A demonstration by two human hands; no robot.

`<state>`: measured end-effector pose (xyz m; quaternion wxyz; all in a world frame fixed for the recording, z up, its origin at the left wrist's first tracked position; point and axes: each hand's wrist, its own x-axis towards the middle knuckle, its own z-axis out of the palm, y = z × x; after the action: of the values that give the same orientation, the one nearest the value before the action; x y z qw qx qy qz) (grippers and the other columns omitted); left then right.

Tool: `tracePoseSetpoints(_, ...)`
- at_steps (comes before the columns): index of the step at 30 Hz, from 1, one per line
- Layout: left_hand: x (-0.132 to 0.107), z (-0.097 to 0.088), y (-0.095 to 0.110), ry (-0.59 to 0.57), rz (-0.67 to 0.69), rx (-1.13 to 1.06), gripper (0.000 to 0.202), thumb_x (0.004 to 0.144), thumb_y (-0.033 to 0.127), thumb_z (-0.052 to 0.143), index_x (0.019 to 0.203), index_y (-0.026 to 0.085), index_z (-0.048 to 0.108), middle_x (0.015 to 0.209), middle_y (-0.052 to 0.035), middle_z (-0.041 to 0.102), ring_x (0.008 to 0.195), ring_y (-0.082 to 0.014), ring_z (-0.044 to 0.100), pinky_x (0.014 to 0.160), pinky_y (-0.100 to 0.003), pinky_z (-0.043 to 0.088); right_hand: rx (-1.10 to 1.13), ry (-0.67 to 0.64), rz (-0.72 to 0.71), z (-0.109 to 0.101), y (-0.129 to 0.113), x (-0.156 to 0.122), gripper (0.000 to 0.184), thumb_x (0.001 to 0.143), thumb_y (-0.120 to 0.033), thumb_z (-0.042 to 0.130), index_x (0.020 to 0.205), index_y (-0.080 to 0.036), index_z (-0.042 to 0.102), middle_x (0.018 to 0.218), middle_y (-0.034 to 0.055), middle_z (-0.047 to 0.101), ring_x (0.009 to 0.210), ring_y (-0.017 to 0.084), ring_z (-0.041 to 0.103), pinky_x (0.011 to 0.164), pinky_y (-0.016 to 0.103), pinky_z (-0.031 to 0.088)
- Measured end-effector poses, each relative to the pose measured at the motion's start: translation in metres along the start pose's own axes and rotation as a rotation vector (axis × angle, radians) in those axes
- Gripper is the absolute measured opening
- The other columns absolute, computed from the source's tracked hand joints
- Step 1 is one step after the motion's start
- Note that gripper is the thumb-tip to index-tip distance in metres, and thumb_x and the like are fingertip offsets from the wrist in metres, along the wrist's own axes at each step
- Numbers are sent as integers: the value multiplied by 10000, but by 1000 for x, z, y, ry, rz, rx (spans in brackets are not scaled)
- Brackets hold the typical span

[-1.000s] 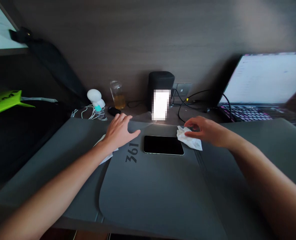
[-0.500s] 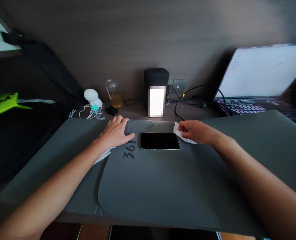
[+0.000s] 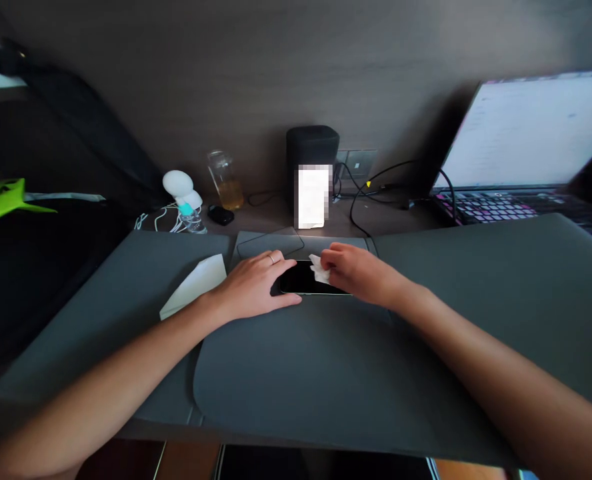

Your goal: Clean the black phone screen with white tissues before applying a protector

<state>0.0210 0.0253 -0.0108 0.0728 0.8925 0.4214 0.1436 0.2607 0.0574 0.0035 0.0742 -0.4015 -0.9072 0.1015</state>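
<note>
A black-screened smartphone (image 3: 306, 285) lies flat on the grey desk mat (image 3: 296, 367). My left hand (image 3: 256, 283) holds its left end, fingers along the far edge and thumb along the near edge. Pinched in my right hand (image 3: 359, 270) is a crumpled white tissue (image 3: 319, 269), pressed on the screen; that hand covers the phone's right end. Just behind the phone lies a thin clear sheet with a dark outline (image 3: 253, 245). A white piece of paper (image 3: 193, 288) rests left of my left hand, partly under the wrist.
Along the back stand a glass bottle of amber liquid (image 3: 230, 190), a black speaker (image 3: 312, 143) and a white round-headed device (image 3: 179, 185) with cables. A black key fob (image 3: 221, 215) lies near them. An open laptop (image 3: 521, 147) is at the right, a black bag (image 3: 51, 267) at the left.
My left hand has moved right from the clear sheet and taken hold of the phone's left end. My right hand has brought the tissue left onto the screen.
</note>
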Motion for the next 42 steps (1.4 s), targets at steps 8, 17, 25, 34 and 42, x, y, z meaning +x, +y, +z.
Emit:
tracePoseSetpoints(8, 2, 1, -6, -26, -99, -7, 685, 850, 603, 605, 1363, 160, 498, 1052, -85, 620, 967, -264, 615, 844, -372, 477, 184, -17, -316, 6, -6, 1, 270, 872, -51, 484, 1047, -187, 640, 956, 64, 549, 902, 183, 528, 831, 318, 431)
tracePoseSetpoints(17, 1, 5, -9, -99, -130, -55, 897, 822, 690, 583, 1489, 138, 349, 1236, -149, 616, 1099, -310, 597, 907, -382, 468, 103, 185, -191, 21, -15, 11, 210, 899, -96, 484, 1048, -130, 628, 986, 105, 560, 933, 223, 527, 860, 374, 454)
tracePoseSetpoints(25, -1, 2, -14, -92, -55, -116, 763, 975, 688, 263, 1451, 110, 406, 1251, -181, 620, 1160, -315, 585, 925, -402, 466, 235, 49, -313, 13, -16, 9, 196, 981, -203, 475, 1009, -177, 667, 957, 74, 580, 891, 186, 568, 829, 346, 484)
tracePoseSetpoints(34, 0, -1, -12, -56, -25, -152, 640, 1014, 608, 282, 1384, 124, 479, 1126, -129, 681, 1036, -271, 639, 857, -367, 478, 132, 130, -417, 22, -32, 11, 236, 992, -232, 454, 1049, -153, 669, 1077, 112, 563, 1009, 219, 515, 940, 394, 466)
tracePoseSetpoints(42, 2, -5, -9, -104, -130, -126, 681, 993, 624, 303, 1424, 118, 451, 980, -103, 710, 898, -252, 663, 725, -340, 470, 70, 96, -410, 14, -31, 14, 287, 1014, -225, 404, 1113, -157, 665, 1151, 125, 632, 995, 227, 535, 914, 413, 449)
